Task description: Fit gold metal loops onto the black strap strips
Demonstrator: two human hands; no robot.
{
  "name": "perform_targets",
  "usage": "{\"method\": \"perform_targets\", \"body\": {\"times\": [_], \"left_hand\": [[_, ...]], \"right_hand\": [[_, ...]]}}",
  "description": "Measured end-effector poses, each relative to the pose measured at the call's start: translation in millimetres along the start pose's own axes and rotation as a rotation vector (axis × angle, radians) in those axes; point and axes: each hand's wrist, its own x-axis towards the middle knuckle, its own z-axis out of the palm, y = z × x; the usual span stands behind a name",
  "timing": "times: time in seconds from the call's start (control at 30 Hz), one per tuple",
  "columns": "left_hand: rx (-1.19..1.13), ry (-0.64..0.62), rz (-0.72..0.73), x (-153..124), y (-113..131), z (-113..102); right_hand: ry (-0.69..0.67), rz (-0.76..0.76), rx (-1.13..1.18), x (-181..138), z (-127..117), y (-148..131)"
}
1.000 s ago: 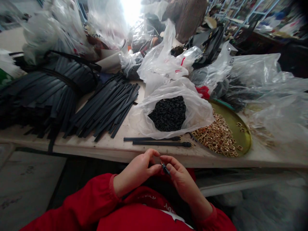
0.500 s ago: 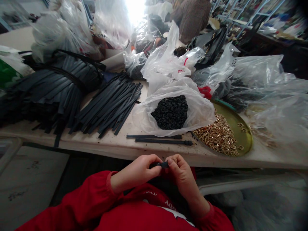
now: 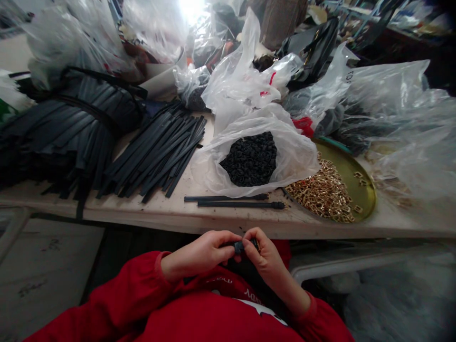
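Head view, the only 1. Left hand (image 3: 210, 251): thumb and fingers pinch a short dark strap piece (image 3: 239, 247). Right hand (image 3: 263, 259): thumb and fingertips pinch the same piece at its right end, where a small gold-coloured bit shows; probably a buckle, too small to be sure. Strap piece sits between the 2 hands, in front of the table (image 3: 142, 216) edge, over the lap. Likely held from 2 sides so the left steadies while the right works the end; rest of the strap is hidden.

2 black straps (image 3: 231, 205) lie side by side along the table edge, fittings to the right, seemingly laid aside together. Plastic bag (image 3: 203, 175) stands with its mouth wide, probably for easy picking of the small black loops (image 3: 249, 159). Right of it, gold buckles (image 3: 324, 190) heap on a round tray (image 3: 366, 190), whose rim likely stops scatter. Left: loose black strips (image 3: 160, 156) fanned within reach, tied bundle (image 3: 64, 133) beyond.
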Motion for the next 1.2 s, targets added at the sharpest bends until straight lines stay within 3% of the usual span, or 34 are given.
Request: {"method": "perform_targets", "body": {"times": [0.3,0.53,0.77,1.0,1.2], "left_hand": [[-0.3,-0.007,-0.129,4.5,-17.1,11.7],[-0.253,-0.144,-0.182,-4.4,-13.3,15.0],[-0.143,-0.153,-0.091,-7.0,-8.7,18.3],[0.05,-0.136,-0.134,-6.4,-20.6,18.8],[0.185,-0.203,-0.142,-7.2,-12.9,10.9]], "right_hand": [[-0.079,0.069,0.154,-10.3,-0.5,-5.0],[-0.118,-0.012,0.008,-22.0,-5.9,-12.3],[-0.23,0.163,0.312,-30.3,-4.0,-6.7],[-0.16,0.018,-0.161,-29.6,-2.0,-9.0],[-0.198,0.031,-0.105,-24.8,-3.9,-5.0]]}}
